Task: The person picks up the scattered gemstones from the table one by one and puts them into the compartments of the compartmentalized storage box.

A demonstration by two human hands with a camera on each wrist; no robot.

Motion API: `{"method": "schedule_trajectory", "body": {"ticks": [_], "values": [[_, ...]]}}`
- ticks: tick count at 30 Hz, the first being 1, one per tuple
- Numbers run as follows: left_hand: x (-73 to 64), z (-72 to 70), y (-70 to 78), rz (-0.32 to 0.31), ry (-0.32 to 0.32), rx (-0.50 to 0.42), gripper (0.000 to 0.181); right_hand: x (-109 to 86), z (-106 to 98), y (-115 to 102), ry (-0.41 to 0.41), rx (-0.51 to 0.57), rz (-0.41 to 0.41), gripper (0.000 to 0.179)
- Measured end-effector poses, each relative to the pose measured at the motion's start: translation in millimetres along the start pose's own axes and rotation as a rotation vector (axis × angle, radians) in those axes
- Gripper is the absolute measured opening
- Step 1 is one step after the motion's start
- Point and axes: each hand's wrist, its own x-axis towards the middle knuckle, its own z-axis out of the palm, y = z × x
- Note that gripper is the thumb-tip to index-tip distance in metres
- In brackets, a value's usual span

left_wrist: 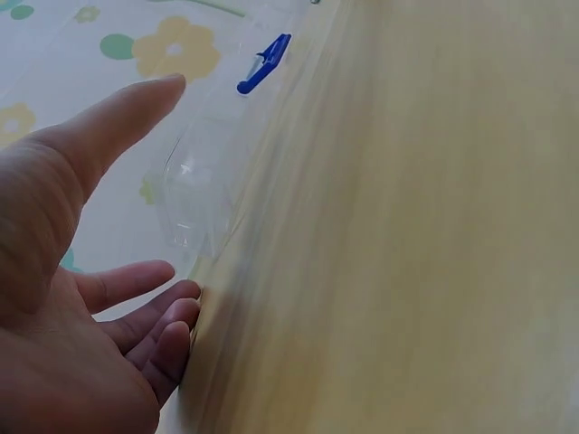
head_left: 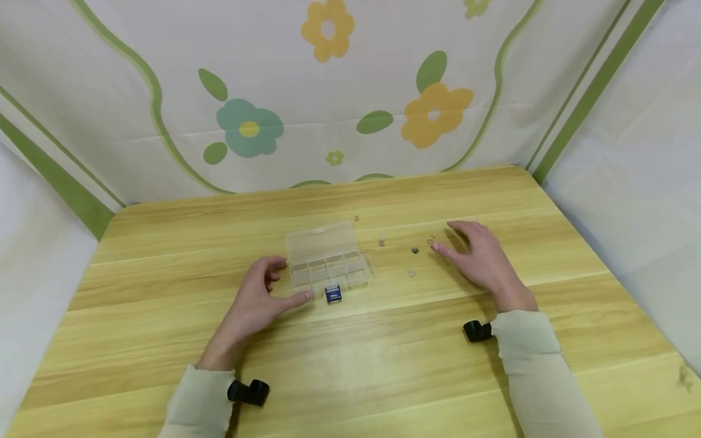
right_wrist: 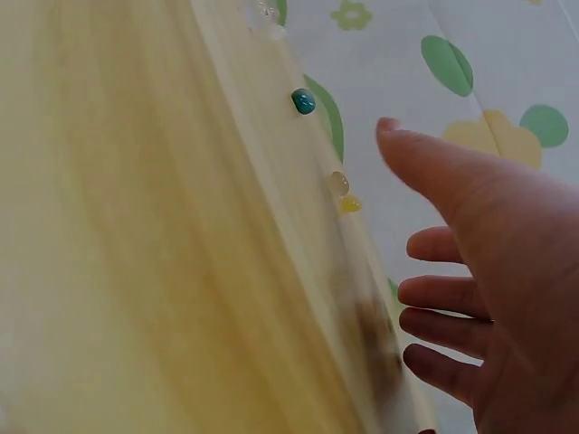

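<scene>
A clear plastic compartment box (head_left: 320,242) lies on the table with its lid raised back, and a blue latch (head_left: 333,294) shows at its front. My left hand (head_left: 256,304) is at the box's left side, thumb toward the front corner; whether it touches the box I cannot tell. To the right of the box, several small beads are scattered, among them a dark green bead (right_wrist: 304,101), a clear bead (right_wrist: 340,183) and a yellow bead (right_wrist: 351,204). Close to these beads my right hand (head_left: 484,258) is spread, thumb and fingers apart, holding nothing.
The wooden table (head_left: 350,377) runs up to a flowered cloth (head_left: 181,36) at the back. More white cloth hangs on both sides. Black wrist cameras sit at both cuffs, the left one (head_left: 249,392) near the table's front.
</scene>
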Motion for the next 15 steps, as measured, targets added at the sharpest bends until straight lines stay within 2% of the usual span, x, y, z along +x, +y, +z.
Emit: {"method": "schedule_trajectory", "body": {"ticks": [4,10,15], "values": [[1.4,2.4,0.6,0.010,0.001,0.000,0.093,-0.2,0.5,10.0,0.029,0.084,0.004,0.079],[0.6,6.7,1.2,-0.005,0.028,-0.009,0.093,-6.4,-7.0,25.3,0.062,0.303,0.139,0.074],[-0.2,8.5,1.0,0.003,0.043,-0.011,0.093,-12.5,-15.5,36.0,0.068,0.324,0.233,0.076]]}}
